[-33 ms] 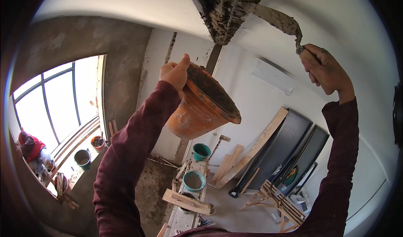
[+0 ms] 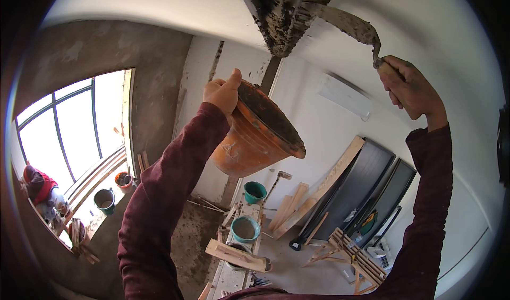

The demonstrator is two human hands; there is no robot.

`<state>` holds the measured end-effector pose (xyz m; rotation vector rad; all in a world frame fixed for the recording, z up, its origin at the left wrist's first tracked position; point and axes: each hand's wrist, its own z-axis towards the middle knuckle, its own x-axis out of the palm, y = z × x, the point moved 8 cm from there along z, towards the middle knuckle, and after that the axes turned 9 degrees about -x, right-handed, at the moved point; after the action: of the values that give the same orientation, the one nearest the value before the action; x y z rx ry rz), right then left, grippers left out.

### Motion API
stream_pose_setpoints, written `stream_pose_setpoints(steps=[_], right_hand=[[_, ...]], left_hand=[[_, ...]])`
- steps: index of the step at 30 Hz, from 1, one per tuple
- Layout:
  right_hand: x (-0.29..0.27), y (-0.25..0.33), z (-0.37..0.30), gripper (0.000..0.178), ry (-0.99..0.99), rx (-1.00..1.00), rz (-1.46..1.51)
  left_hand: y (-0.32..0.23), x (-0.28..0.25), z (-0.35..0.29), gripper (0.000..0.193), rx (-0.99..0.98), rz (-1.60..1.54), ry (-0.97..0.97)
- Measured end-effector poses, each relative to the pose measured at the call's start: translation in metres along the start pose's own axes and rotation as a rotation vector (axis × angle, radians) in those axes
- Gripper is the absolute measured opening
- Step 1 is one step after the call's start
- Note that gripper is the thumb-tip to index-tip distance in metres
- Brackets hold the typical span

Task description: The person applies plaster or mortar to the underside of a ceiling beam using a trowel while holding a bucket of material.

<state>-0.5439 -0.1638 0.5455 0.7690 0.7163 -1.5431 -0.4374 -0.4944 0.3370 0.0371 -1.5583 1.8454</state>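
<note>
Gripping the orange bucket (image 2: 247, 147) by its rim, your left hand (image 2: 222, 94) is clamped with the thumb up; the bucket hangs tilted, mouth facing right and up. Your right hand (image 2: 413, 90) is wrapped round the handle of the trowel (image 2: 346, 25), raised high, blade smeared with grey mix. Its tip reaches the edge of the rough beam (image 2: 281, 32) overhead; cannot tell if it presses there or only overlaps.

Progress, as judged: partway. Mix sits on the beam in ridges and lumps, a pipe or rod showing bare near the top; filling and smoothing look to be left. Inside of the bucket is caked; amount remaining unclear.

Below, on the long plank (image 2: 220, 279): wooden board (image 2: 236, 255), teal bucket (image 2: 247, 240) with grey contents, green bucket (image 2: 255, 199) behind it.

Farther off, dark panels (image 2: 340, 186) lean at your right, near a wall-mounted white unit (image 2: 345, 95). At your left, the grey wall (image 2: 162, 82) beside the window (image 2: 77, 127) is already coated, patchy in tone; a person in red (image 2: 42, 187) is by the sill.
</note>
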Motion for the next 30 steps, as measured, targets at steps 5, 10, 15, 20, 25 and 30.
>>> stream_pose_setpoints(steps=[5, 10, 15, 20, 25, 30], right_hand=[[0.005, 0.007, 0.005, 0.024, 0.015, -0.029, 0.002], [0.012, 0.015, 0.014, 0.027, 0.021, -0.061, -0.034], [0.015, 0.027, 0.017, 0.026, 0.019, -0.078, -0.130], [0.012, 0.033, 0.038, 0.028, 0.052, -0.081, -0.235], [0.029, 0.052, 0.055, 0.031, 0.083, -0.090, -0.191], [0.051, 0.060, 0.061, 0.031, 0.030, -0.107, -0.086]], left_hand=[[0.011, 0.007, -0.001, 0.050, 0.000, 0.075, -0.020], [0.020, 0.007, 0.003, 0.054, -0.026, 0.131, -0.024], [0.018, 0.016, 0.005, 0.054, -0.028, 0.138, -0.029], [0.011, 0.020, 0.019, 0.061, 0.014, 0.158, -0.051], [-0.010, 0.016, 0.040, 0.068, 0.022, 0.140, -0.071], [-0.029, 0.017, 0.031, 0.073, 0.043, 0.129, -0.098]])
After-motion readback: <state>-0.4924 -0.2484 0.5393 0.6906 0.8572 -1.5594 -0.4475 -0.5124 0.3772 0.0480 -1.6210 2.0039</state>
